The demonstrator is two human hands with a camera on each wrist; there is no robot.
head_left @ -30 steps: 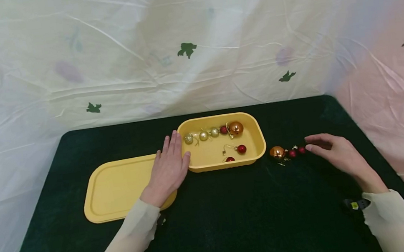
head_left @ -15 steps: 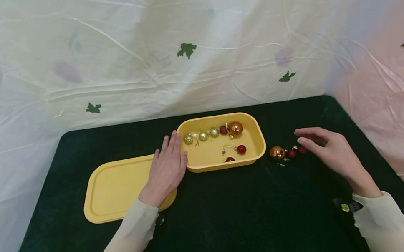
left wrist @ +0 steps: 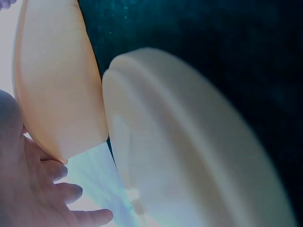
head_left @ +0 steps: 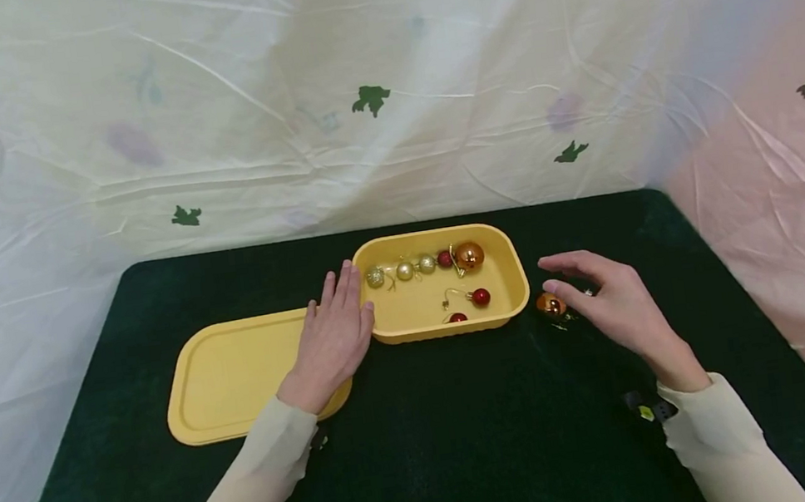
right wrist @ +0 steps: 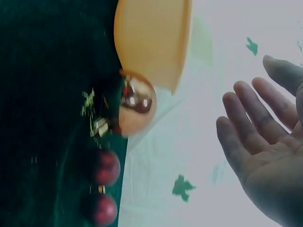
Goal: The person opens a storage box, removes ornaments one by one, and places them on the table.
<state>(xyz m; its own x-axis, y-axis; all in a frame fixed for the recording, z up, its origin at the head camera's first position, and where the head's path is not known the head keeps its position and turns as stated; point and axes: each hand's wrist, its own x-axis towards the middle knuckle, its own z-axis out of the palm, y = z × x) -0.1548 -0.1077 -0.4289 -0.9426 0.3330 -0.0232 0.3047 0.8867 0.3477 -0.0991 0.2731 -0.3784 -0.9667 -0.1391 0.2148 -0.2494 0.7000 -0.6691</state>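
Dark green table cloth (head_left: 471, 443) lay bare across the lower centre of the head view, open between both forearms; the yellow tub (head_left: 514, 271) blocked the middle, with the yellow lid (head_left: 237, 380) just left of it; the left hand (head_left: 330, 339) lay flat against the tub's left end; the right hand (head_left: 608, 297) hovered over the copper bauble (head_left: 549, 304) beside the tub's right wall, leaving a narrow gap there.

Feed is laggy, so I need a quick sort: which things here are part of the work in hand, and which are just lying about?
In hand:
- right hand, open over the copper bauble and two red baubles on the table
- left hand, resting flat against the yellow box
- baubles in the box

Lying about:
- yellow lid
- green table cover
- backdrop sheet
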